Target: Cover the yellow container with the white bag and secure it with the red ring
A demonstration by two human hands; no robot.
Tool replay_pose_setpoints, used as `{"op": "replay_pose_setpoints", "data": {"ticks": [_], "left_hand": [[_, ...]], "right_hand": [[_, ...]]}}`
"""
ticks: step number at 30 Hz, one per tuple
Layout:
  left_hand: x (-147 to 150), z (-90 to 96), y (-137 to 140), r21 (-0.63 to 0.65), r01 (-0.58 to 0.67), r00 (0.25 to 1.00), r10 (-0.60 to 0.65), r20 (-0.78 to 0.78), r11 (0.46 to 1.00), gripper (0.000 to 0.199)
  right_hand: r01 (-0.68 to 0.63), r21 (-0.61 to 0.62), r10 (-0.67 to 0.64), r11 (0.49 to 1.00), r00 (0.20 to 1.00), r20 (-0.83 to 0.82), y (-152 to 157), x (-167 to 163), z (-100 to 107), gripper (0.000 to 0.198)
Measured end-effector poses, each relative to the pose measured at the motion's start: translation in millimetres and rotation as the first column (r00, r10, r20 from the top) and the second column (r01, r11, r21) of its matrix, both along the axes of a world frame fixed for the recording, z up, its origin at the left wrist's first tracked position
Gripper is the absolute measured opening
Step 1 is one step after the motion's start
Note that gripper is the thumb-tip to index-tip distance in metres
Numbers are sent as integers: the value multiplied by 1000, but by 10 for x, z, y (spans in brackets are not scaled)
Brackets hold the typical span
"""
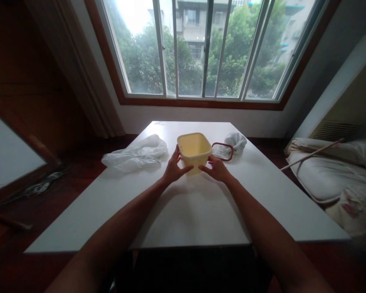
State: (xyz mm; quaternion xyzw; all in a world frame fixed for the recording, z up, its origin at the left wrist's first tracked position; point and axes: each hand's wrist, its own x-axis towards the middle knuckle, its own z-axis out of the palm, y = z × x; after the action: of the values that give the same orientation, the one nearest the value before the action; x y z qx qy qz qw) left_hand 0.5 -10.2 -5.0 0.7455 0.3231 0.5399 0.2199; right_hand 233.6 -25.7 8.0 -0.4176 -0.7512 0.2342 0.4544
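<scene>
A yellow, square plastic container (196, 163) with rounded corners stands between both hands over the white table, its open top facing up. My left hand (174, 167) grips its left side, thumb across the front. On the other side, my right hand (217, 169) holds the right wall, its thumb also on the front. The fingers behind the container are partly hidden. Just right of it lies a clear lid with a dark red rim (232, 152). Whether the container's base touches the table I cannot tell.
On the white table (189, 219), a crumpled clear plastic bag (137, 154) lies at the left and a whitish crumpled bag (236, 142) behind the lid. A window (201, 53) is beyond the far edge. Bedding with a stick (312, 153) on it is at the right.
</scene>
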Motion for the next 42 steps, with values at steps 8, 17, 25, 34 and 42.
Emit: {"op": "replay_pose_setpoints", "data": {"ticks": [8, 17, 25, 34, 42], "left_hand": [[3, -69, 90, -147, 7, 990, 14, 140, 989, 75], [-17, -90, 124, -61, -286, 958, 285, -30, 956, 23], [3, -181, 103, -23, -109, 983, 104, -153, 994, 20], [-59, -254, 106, 10, -39, 881, 40, -472, 999, 38], [-255, -256, 171, 86, -180, 705, 190, -683, 980, 44]], "right_hand": [[80, -66, -80, 995, 997, -8, 85, 16, -106, 48], [297, -8, -297, 955, 954, 36, 204, -23, -186, 24], [252, -29, -249, 967, 964, 91, 187, -31, -186, 16], [165, -91, -163, 982, 986, 36, 203, 5, -235, 28], [108, -127, -97, 986, 991, 91, 198, 56, -293, 45]]}}
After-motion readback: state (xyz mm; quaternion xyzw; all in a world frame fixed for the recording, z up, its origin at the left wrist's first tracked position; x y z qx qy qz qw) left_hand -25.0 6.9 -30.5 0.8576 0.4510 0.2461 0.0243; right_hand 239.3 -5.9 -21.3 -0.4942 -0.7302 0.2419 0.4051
